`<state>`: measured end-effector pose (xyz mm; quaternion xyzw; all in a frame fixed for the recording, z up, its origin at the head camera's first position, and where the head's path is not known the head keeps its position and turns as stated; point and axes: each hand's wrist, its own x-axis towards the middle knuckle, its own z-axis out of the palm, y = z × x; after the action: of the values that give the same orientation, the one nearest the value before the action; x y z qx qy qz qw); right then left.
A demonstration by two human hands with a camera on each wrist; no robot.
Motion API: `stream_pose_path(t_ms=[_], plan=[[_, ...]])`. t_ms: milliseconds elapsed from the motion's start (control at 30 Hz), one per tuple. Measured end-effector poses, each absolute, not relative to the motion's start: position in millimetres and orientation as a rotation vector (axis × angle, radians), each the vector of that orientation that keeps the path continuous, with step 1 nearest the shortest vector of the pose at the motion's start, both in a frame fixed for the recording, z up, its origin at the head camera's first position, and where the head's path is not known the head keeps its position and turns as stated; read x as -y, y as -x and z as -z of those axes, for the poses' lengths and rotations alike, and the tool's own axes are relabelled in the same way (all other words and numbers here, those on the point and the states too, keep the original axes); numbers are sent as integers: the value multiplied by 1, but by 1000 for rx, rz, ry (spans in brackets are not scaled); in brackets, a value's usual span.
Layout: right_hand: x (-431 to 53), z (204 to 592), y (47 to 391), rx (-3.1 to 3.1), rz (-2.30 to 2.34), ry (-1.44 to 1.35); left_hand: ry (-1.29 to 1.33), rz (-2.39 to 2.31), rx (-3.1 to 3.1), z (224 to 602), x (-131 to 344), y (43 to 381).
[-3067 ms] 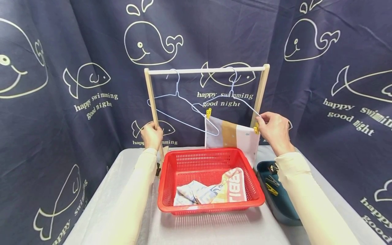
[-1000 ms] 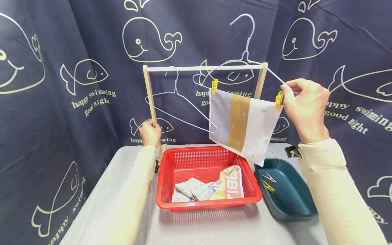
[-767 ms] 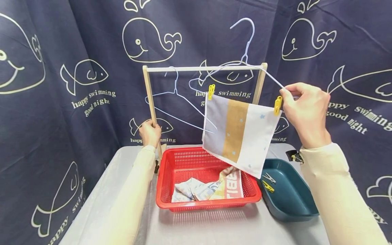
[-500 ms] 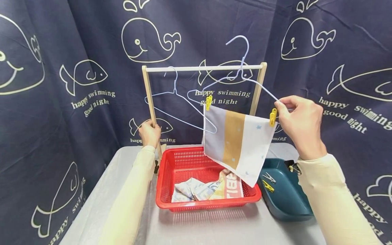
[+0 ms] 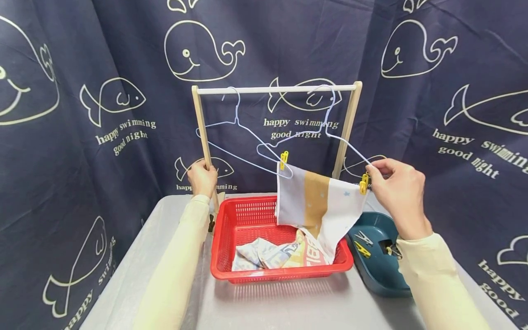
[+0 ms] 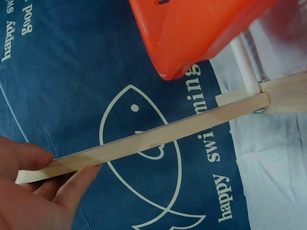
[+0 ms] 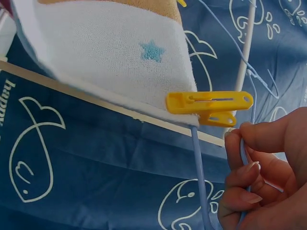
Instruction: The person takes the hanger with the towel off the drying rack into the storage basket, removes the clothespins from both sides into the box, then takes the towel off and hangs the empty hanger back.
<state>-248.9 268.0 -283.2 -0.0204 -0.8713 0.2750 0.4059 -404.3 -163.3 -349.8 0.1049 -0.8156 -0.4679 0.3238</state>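
Observation:
My left hand [image 5: 202,178] grips the left wooden post of a small clothes rack [image 5: 276,90]; in the left wrist view fingers and thumb lie around the post [image 6: 139,143]. My right hand [image 5: 398,195] pinches the right end of a light-blue wire hanger [image 5: 348,143]. Two yellow clothespins, a left clothespin [image 5: 284,160] and a right clothespin [image 7: 211,101], fasten a striped small towel [image 5: 316,197] to this hanger. The towel's lower corner hangs into the red basket [image 5: 247,275]. The hanger's hook overlaps the rack's bar; whether it rests on it I cannot tell.
A second blue hanger [image 5: 243,128] hangs at the bar's left, its lower corner overlapping the towel. Crumpled cloths [image 5: 268,254] lie in the basket. A teal tray [image 5: 385,270] with several clothespins stands at the right, partly under the right forearm. A dark printed curtain surrounds the table.
Three seconds ago the hook was at the bar; the right hand then raised hanger and towel above it. Since then they have come down, and the towel has dipped into the basket. Left hand unchanged.

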Motion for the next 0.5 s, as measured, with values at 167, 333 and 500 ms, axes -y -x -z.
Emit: stream_pose_path(t_ms=[167,333,500], plan=[[-270,298,248,2217,-690,55,-267,1233,2143,349,164,405],[-273,316,250,2215,-669,25,-264,1230,2149,350,164,407],[-274,335,248,2254,-670,15,-262,1217,2149,351,164,408]])
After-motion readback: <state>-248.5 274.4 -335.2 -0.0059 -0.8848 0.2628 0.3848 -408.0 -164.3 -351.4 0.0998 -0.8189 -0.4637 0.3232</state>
